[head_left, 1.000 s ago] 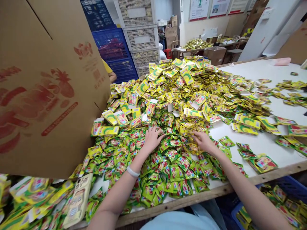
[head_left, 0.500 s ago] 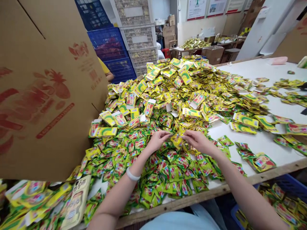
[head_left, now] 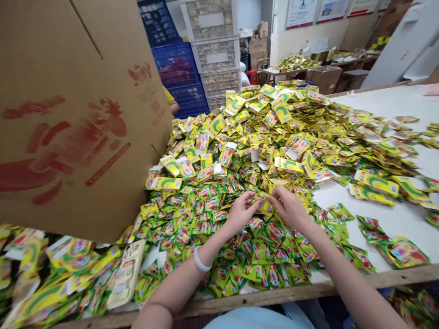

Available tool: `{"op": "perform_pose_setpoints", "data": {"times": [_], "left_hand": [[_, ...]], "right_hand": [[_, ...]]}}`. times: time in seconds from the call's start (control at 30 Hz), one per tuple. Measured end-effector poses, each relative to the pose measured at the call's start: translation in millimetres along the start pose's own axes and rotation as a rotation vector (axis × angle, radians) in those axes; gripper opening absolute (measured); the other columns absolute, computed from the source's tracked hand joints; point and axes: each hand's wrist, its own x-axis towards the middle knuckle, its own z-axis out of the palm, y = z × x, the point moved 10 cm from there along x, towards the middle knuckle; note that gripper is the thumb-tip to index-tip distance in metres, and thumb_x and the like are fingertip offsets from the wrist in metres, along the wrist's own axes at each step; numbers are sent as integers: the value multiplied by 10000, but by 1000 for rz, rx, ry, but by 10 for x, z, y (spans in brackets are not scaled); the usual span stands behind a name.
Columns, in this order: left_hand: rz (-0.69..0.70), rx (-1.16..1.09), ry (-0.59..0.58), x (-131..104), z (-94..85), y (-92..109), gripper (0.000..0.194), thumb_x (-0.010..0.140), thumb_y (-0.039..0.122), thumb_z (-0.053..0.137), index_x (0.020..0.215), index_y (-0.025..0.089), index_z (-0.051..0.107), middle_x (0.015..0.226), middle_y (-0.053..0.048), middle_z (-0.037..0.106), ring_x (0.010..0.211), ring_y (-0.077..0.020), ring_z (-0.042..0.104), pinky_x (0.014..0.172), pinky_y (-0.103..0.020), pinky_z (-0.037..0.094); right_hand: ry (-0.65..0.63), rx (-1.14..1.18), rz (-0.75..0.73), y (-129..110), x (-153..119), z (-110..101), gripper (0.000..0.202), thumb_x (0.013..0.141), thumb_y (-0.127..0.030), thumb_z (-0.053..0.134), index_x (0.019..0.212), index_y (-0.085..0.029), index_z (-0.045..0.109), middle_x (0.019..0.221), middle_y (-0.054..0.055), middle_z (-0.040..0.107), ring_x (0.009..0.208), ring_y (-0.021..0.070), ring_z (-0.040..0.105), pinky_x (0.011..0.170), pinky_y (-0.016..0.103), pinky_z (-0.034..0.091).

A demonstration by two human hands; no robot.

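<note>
Left hand [head_left: 244,211] and right hand [head_left: 287,206], fingers bent, grip a small yellow packet [head_left: 266,205] between them, above the heaped sachets [head_left: 202,205] on the white worktop [head_left: 398,219].

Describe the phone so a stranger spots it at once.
Find the big brown box with red print on the left. Just below its lower right corner, toward the wooden table edge, the phone lies among packets. Its case is pale cream, with rounded corners and camera lenses, unlike the yellow and green packets.
</note>
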Motion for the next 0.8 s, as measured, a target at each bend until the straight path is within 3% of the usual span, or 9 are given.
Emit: {"op": "perform_pose_setpoints", "data": {"times": [0.07, 0.13, 0.23, 0.33, 0.4, 0.47, 0.53, 0.67, 0.8], "left_hand": [[47, 6, 25, -55, 34, 13, 507, 772, 601, 696, 1006, 170, 568, 825, -35, 650, 787, -202, 656, 766, -374, 571], [157, 119, 48, -89, 33, 120, 407, 838, 547, 652, 978, 166, 618, 910, -68, 653, 889, -216, 643, 854, -381, 538], [393, 494, 91, -64, -124, 451, 294, 927, 440, 561, 987, 178, 680, 1083, -103, 613, 1094, -237, 571, 1010, -394, 443], [415, 915, 180, 162, -673, 706, 345, 945, 326, 535, 1252, 182, 595, 1269, -119, 565, 1263, -244, 454, 1129, -411, 311], [189, 1165, 248, 376, -1266, 711, 518, 886, 255, 606, 1382, 185, 476, 1412, -121, 489, 1358, -266, 349, 1150, -427, 262], [66, 1211, 263, 491, -1738, 732, 590, 750, 205, 732, 1307, 168, 542, 1315, -139, 566, 1290, -323, 416, 1092, -464, 320], [13, 1222, 272, 523, -2005, 746, 570, 630, 189, 811, 1165, 160, 619, 1148, -127, 635, 1171, -340, 502, 1032, -464, 368], [50, 1238, 328, 417, -2012, 816, 473, 604, 284, 840, 997, 150, 612, 1084, -115, 614, 1113, -333, 524, 1003, -450, 383], [146, 1049, 311, 251, -1612, 776, 391, 800, 346, 662, 1117, 154, 535, 1064, -93, 625, 997, -245, 586, 908, -381, 464]], "right_hand": [[34, 336, 115, 101, -68, 111, 419, 890, -509, 601, 1185, -223, 516, 1196, 115, 612, 1028, 220, 623, 737, 325, 538], [-64, 685, 220, 138, -137, 368, 511, 844, -541, 652, 1238, -246, 517, 1281, 108, 595, 1045, 219, 643, 736, 332, 578], [-111, 942, 342, 185, -220, 528, 461, 790, -551, 714, 1081, -206, 620, 1025, 79, 705, 757, 193, 698, 616, 318, 593], [38, 890, 406, 383, -278, 300, 411, 739, -527, 775, 923, -189, 633, 699, 17, 675, 485, 132, 591, 399, 231, 455], [67, 820, 456, 525, -345, 169, 396, 714, -517, 800, 819, -197, 593, 579, -24, 607, 411, 103, 517, 350, 207, 366], [63, 772, 507, 645, -427, 101, 432, 681, -528, 820, 759, -205, 545, 523, -55, 551, 373, 86, 467, 346, 205, 345], [31, 738, 533, 708, -497, 94, 455, 674, -552, 814, 740, -210, 521, 474, -73, 503, 354, 89, 449, 346, 212, 348], [-62, 729, 505, 624, -518, 124, 443, 708, -582, 773, 797, -213, 547, 487, -40, 569, 378, 135, 510, 349, 247, 402], [66, 748, 380, 268, -351, -129, 411, 728, -548, 770, 854, -201, 589, 500, -33, 576, 394, 138, 532, 361, 245, 424]]}}
